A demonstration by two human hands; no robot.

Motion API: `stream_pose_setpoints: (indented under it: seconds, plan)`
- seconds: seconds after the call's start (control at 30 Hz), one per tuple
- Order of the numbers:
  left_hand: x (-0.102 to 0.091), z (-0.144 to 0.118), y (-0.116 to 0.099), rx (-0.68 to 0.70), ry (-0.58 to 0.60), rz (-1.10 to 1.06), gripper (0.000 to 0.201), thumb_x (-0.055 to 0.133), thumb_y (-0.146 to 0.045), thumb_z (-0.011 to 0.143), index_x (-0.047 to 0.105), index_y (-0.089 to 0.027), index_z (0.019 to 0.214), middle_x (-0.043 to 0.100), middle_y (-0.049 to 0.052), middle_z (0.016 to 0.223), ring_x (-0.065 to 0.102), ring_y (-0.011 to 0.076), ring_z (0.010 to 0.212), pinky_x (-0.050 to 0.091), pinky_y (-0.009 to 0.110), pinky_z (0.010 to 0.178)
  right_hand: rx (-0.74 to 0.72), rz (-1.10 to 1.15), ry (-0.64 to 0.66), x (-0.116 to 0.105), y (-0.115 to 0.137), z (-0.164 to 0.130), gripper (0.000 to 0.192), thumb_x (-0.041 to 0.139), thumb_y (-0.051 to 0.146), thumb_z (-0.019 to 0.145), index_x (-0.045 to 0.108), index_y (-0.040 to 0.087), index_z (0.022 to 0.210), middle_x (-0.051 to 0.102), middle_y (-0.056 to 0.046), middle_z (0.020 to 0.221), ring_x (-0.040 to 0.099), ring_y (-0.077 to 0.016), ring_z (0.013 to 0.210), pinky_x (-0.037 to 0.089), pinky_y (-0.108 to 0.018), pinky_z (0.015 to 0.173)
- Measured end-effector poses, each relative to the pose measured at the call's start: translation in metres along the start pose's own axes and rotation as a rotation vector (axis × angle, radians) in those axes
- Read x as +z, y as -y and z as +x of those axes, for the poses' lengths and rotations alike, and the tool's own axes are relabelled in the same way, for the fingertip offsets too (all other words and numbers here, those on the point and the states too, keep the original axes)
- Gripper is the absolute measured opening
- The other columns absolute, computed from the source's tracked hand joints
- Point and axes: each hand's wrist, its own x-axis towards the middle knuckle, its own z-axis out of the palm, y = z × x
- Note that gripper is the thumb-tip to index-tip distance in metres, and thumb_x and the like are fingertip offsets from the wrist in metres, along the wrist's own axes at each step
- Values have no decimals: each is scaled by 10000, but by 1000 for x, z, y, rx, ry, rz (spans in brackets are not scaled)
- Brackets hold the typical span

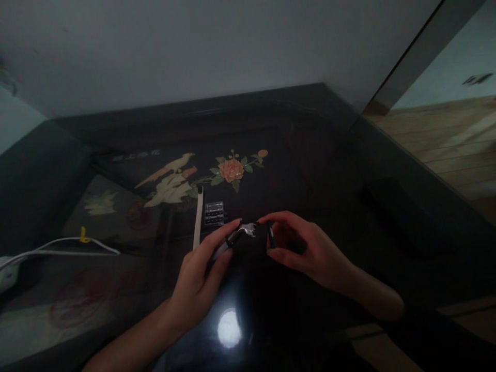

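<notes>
Head view | left hand (pixel 201 279) pinches silver clipper (pixel 242 232) | right hand (pixel 306 250) grips small dark piece (pixel 271 236) beside it | both above dark tabletop (pixel 310 170) | white strip (pixel 198 217), cable (pixel 58 245) left

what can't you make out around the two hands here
- Head view: small dark object in right hand, identity lost in dim light.
- Silver metal tool in left hand, handle hidden by fingers.
- Small clear ridged block, too small to identify.

strip (pixel 198 218) left of blister pack (pixel 214 213)
</notes>
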Motion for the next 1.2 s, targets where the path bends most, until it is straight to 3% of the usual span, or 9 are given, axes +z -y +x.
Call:
stream_pose_setpoints:
  seconds: [0.1, 0.17, 0.23, 0.3, 0.5, 0.63, 0.8, 0.97, 1.2]
  plan:
    - [1, -1, -2, -95, 18, -63, 375, 471, -190, 968, 496, -313, 1321, 674, -6, 1196, 639, 134, 1038, 487, 212, 876, -5, -11, -8, 0, 0, 2, 361, 684, 243, 827, 549, 206, 1160, 609, 40, 794, 583, -93, 675, 459, -202, 598]
    - [3, -1, -2, -173, 36, -137, 342, 452, -240, 980, 498, -291, 1314, 699, -10, 958, 643, 120, 806, 492, 206, 709, -10, -16, -13, 1, -1, 3, 367, 684, 241, 825, 546, 206, 1163, 612, 38, 798, 587, -96, 679, 463, -206, 603]
    - [4, -1, -3, -228, 47, -234, 320, 419, -285, 991, 488, -263, 1302, 622, -45, 714, 554, 107, 599, 435, 206, 568, -17, -24, -17, 1, -2, 4, 372, 683, 239, 824, 545, 209, 1168, 615, 35, 806, 590, -98, 684, 466, -209, 608]
    - [5, 0, -3, -271, 49, -317, 288, 399, -316, 995, 481, -237, 1259, 569, -61, 637, 507, 108, 555, 403, 218, 549, -23, -40, -23, 1, -2, 5, 376, 683, 238, 820, 545, 211, 1168, 613, 33, 806, 592, -102, 686, 468, -211, 606]
    - [10, 7, -5, -471, 186, -445, 225, 388, -401, 985, 481, -209, 1055, 664, -3, 743, 550, 139, 677, 389, 257, 613, -71, -134, -78, -4, -7, 6, 316, 638, 274, 841, 535, 182, 1125, 602, 15, 810, 581, -109, 674, 468, -221, 602]
    - [13, 11, -5, -561, 286, -512, 271, 412, -462, 959, 451, -205, 1037, 692, 25, 794, 550, 146, 677, 383, 254, 578, -70, -229, -107, -10, -13, 9, 242, 585, 329, 867, 540, 176, 1049, 606, -4, 803, 586, -126, 686, 470, -236, 611]
    - [14, 11, -3, -526, 306, -518, 231, 505, -414, 923, 493, -194, 994, 652, 21, 836, 569, 136, 709, 444, 252, 635, -51, -350, -114, -11, -14, 11, 203, 553, 342, 885, 532, 192, 1020, 615, -10, 793, 596, -138, 692, 459, -244, 612]
    - [16, 12, -2, -523, 304, -538, 186, 560, -358, 879, 526, -187, 944, 588, -17, 736, 561, 123, 614, 472, 241, 551, -51, -422, -100, -9, -15, 10, 224, 578, 350, 879, 498, 212, 1037, 605, 9, 778, 595, -134, 661, 460, -257, 623]
    - [17, 14, 2, -523, 335, -431, 156, 599, -300, 837, 553, -171, 913, 642, 0, 746, 626, 146, 628, 522, 269, 567, -41, -487, -90, -6, -22, 11, 299, 618, 323, 851, 478, 215, 1093, 601, 23, 780, 593, -127, 644, 451, -252, 619]
